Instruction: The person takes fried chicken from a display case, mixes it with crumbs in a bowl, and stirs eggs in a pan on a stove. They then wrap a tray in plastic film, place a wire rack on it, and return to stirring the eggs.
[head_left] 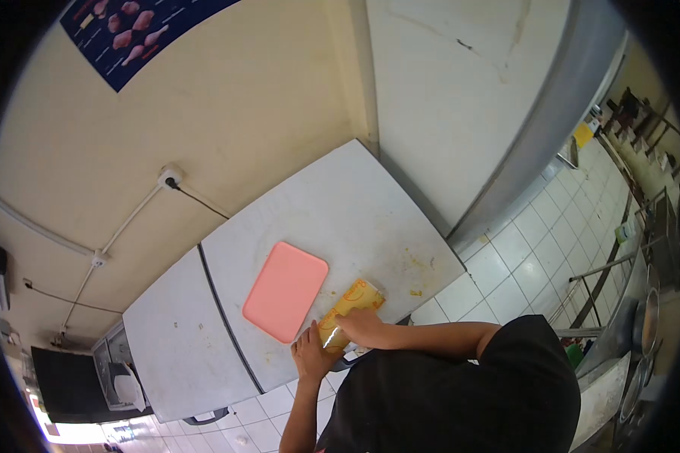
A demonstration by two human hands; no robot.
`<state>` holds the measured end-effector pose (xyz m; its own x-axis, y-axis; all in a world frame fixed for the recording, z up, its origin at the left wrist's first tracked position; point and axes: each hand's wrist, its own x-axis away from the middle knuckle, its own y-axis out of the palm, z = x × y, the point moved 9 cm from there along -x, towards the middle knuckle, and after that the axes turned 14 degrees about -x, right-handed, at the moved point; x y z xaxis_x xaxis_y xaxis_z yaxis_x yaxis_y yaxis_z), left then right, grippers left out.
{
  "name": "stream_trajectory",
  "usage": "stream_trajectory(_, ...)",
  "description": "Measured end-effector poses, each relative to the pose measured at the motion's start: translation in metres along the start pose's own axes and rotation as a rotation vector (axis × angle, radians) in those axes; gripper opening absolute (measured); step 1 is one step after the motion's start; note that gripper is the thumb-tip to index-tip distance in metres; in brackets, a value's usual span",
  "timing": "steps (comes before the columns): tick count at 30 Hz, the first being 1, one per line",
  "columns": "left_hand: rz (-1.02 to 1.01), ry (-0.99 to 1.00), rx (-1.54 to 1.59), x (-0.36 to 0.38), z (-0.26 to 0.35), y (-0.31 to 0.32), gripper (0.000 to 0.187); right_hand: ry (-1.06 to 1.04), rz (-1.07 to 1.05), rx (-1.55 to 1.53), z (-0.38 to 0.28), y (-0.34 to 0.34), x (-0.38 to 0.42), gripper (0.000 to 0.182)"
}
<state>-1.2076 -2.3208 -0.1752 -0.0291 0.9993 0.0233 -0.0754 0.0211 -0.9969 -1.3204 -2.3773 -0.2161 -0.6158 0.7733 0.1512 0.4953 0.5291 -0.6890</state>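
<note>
A long yellow box (366, 293) with orange print lies at the front edge of the white worktop, slanting up to the right. My left hand (310, 355) grips its near left end, with fingers along one side and the thumb toward the other. Over the middle of the box, my right hand (361, 328) is closed, fingers curled down against it; what they pinch is hidden. A bright white streak shows on the box between the two hands. Just left of the box lies a pink tray (285, 291), flat on the worktop.
The white worktop (332, 200) has a dark seam and scattered yellowish smears. A wall socket (171, 178) with a plugged-in cord sits behind it. To the right stands a tall white panel (461, 98), with a tiled floor (540, 260) beyond. A black handle (206, 417) juts from the front.
</note>
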Motion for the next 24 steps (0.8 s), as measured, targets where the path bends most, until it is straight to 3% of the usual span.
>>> stream_trajectory(6,0.044,0.0,-0.004,-0.025,0.034,0.002,0.094,-0.122,0.102,-0.093,0.001,-0.051,0.001,0.01)
stream_trajectory(8,0.194,-0.062,-0.005,-0.035,0.046,-0.005,0.091,-0.292,0.318,-0.124,-0.003,-0.087,0.017,0.008)
stream_trajectory(11,0.227,-0.078,-0.049,-0.045,0.067,0.004,0.093,-0.449,0.371,-0.352,0.014,-0.1,0.027,0.011)
stream_trajectory(12,0.225,-0.062,-0.044,-0.044,0.071,-0.003,0.093,-0.437,0.384,-0.347,0.022,-0.096,0.031,0.011)
stream_trajectory(14,0.058,-0.003,-0.035,-0.04,0.076,-0.01,0.096,-0.131,0.271,-0.497,0.06,-0.067,0.03,0.018)
stream_trajectory(17,-0.008,0.116,0.014,-0.028,0.058,-0.003,0.1,0.039,0.336,-0.452,0.063,-0.072,0.047,0.026)
stream_trajectory(18,-0.009,0.113,0.004,-0.025,0.052,0.003,0.1,0.034,0.337,-0.461,0.061,-0.072,0.048,0.026)
stream_trajectory(20,-0.195,0.003,0.217,-0.02,0.034,0.037,0.102,0.097,0.337,-0.297,0.062,-0.073,0.05,0.03)
stream_trajectory(24,-0.109,-0.012,0.144,-0.015,0.044,0.031,0.1,0.11,0.269,-0.232,0.068,-0.072,0.048,0.027)
